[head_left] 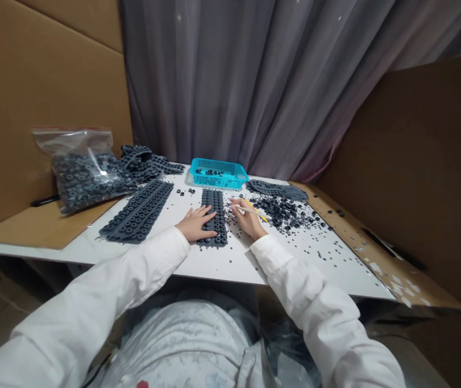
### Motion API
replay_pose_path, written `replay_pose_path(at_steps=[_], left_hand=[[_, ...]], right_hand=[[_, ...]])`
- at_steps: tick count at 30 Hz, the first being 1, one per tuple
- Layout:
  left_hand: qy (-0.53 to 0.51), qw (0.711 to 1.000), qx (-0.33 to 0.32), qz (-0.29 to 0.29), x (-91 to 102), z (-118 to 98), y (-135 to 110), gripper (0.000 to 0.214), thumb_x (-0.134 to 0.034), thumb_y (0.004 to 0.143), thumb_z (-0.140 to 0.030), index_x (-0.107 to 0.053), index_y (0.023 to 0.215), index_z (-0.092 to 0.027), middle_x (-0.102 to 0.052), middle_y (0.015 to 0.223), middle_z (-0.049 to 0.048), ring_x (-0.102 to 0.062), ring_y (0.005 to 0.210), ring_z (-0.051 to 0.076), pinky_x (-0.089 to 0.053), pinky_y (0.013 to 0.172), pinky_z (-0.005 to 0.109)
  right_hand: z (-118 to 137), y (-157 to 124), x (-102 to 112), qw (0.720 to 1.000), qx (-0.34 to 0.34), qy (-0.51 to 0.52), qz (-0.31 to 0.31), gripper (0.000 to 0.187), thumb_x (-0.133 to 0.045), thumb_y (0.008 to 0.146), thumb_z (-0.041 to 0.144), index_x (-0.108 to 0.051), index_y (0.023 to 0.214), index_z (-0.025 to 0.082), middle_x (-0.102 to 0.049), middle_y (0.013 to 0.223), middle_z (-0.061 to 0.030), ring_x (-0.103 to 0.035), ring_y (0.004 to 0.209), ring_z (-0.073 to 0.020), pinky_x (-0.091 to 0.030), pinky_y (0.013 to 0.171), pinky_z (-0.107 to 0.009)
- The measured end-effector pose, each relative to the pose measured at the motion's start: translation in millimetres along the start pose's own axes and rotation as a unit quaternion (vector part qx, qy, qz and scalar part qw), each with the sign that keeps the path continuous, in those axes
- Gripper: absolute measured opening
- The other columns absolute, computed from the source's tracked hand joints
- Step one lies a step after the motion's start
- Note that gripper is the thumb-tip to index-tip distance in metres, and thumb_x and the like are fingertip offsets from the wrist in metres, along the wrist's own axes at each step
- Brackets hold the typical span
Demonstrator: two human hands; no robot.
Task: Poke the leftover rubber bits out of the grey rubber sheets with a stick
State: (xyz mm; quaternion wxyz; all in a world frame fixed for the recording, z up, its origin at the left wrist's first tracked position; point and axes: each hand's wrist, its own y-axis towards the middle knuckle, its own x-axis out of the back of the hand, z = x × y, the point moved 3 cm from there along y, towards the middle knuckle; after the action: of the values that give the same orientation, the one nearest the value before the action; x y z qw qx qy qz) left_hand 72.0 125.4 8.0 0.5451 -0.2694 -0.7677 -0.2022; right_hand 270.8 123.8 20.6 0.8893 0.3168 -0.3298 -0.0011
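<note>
My left hand (195, 223) lies flat with its fingertips on a dark grey moulded rubber strip (215, 218), which runs away from me on the white table (222, 267). My right hand (249, 218) is just right of that strip and grips a thin yellow and white stick (255, 212), its tip hidden near the fingers. Beyond this hand lies a heap of loose dark rubber rings (281, 211). Another studded rubber strip (137, 212) lies left of my left hand.
A turquoise plastic basket (218, 173) holding some dark pieces stands at the back. Further strips lie behind it (277, 189) and at back left (141, 163), by a clear bag of rings (87, 175). Small black bits scatter across the table. Cardboard walls (412, 161) flank it, with a grey curtain (230, 81) behind.
</note>
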Motion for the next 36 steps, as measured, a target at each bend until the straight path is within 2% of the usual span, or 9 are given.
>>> replay_pose_path(at_steps=[4,7,12,17,25,30,33,36], left_hand=[[-0.008,1.000,-0.002,-0.009,0.3,0.3,-0.1,0.078,-0.053,0.081,-0.058,-0.030,0.146,-0.021,-0.016,0.155,0.0128,-0.013,0.142,0.033,-0.009,0.111,0.057],[-0.008,1.000,-0.004,-0.010,0.2,0.2,-0.3,0.077,-0.053,0.081,-0.057,-0.031,0.146,-0.021,-0.016,0.155,0.0132,-0.013,0.142,0.032,-0.009,0.112,0.056],[-0.007,1.000,-0.004,-0.007,0.2,0.4,-0.4,0.078,-0.052,0.082,-0.057,-0.030,0.146,-0.018,-0.015,0.155,0.0142,-0.013,0.142,0.032,-0.008,0.112,0.056],[-0.009,1.000,-0.004,-0.006,-0.2,1.4,0.2,0.078,-0.052,0.082,-0.058,-0.030,0.146,-0.021,-0.015,0.155,0.0129,-0.012,0.142,0.032,-0.008,0.112,0.055],[-0.007,1.000,0.000,0.000,-1.0,1.6,0.5,0.078,-0.051,0.082,-0.058,-0.029,0.147,-0.021,-0.014,0.156,0.0122,-0.011,0.143,0.031,-0.007,0.112,0.055],[-0.005,1.000,0.006,0.008,-0.7,0.7,0.2,0.078,-0.050,0.082,-0.059,-0.030,0.146,-0.020,-0.012,0.156,0.0125,-0.009,0.143,0.031,-0.006,0.112,0.055],[-0.008,1.000,0.005,0.007,-0.8,0.9,0.4,0.079,-0.051,0.081,-0.060,-0.031,0.146,-0.020,-0.013,0.156,0.0124,-0.010,0.143,0.032,-0.005,0.112,0.056],[-0.015,1.000,0.001,-0.001,-1.5,2.2,1.1,0.078,-0.053,0.081,-0.060,-0.034,0.145,-0.020,-0.014,0.156,0.0123,-0.011,0.142,0.033,-0.006,0.112,0.056]], right_hand=[[8.6,-7.8,-12.7,0.984,-0.036,0.152,0.088,0.027,-0.053,0.088,0.047,-0.057,0.087,0.020,-0.065,0.113,-0.0102,-0.059,0.111,-0.0227,-0.044,0.095,-0.041],[11.7,-11.0,-17.8,0.974,-0.043,0.185,0.123,0.031,-0.056,0.085,0.050,-0.059,0.086,0.019,-0.067,0.108,-0.0102,-0.060,0.107,-0.0221,-0.044,0.094,-0.040],[10.9,-11.3,-14.5,0.979,-0.039,0.164,0.112,0.033,-0.055,0.086,0.051,-0.061,0.091,0.019,-0.068,0.105,-0.0098,-0.061,0.101,-0.0216,-0.045,0.091,-0.039],[11.4,-11.8,-14.7,0.984,-0.008,0.138,0.112,0.032,-0.053,0.088,0.050,-0.060,0.091,0.019,-0.068,0.104,-0.0105,-0.062,0.099,-0.0220,-0.047,0.088,-0.039],[6.8,-9.6,-18.3,0.991,0.039,0.045,0.124,0.021,-0.049,0.091,0.037,-0.061,0.097,0.021,-0.067,0.103,-0.0087,-0.062,0.098,-0.0225,-0.046,0.088,-0.039],[4.9,-5.4,-21.1,0.991,0.054,0.001,0.126,0.016,-0.050,0.089,0.029,-0.062,0.097,0.021,-0.066,0.096,-0.0090,-0.058,0.093,-0.0240,-0.044,0.085,-0.038],[-1.5,-2.8,-20.5,0.993,0.048,-0.008,0.105,0.013,-0.052,0.087,0.028,-0.061,0.093,0.021,-0.065,0.092,-0.0086,-0.057,0.091,-0.0250,-0.043,0.085,-0.038],[-8.4,-1.0,-14.4,0.999,0.016,-0.009,0.045,0.015,-0.048,0.089,0.030,-0.059,0.091,0.020,-0.064,0.092,-0.0109,-0.056,0.092,-0.0271,-0.041,0.087,-0.043]])
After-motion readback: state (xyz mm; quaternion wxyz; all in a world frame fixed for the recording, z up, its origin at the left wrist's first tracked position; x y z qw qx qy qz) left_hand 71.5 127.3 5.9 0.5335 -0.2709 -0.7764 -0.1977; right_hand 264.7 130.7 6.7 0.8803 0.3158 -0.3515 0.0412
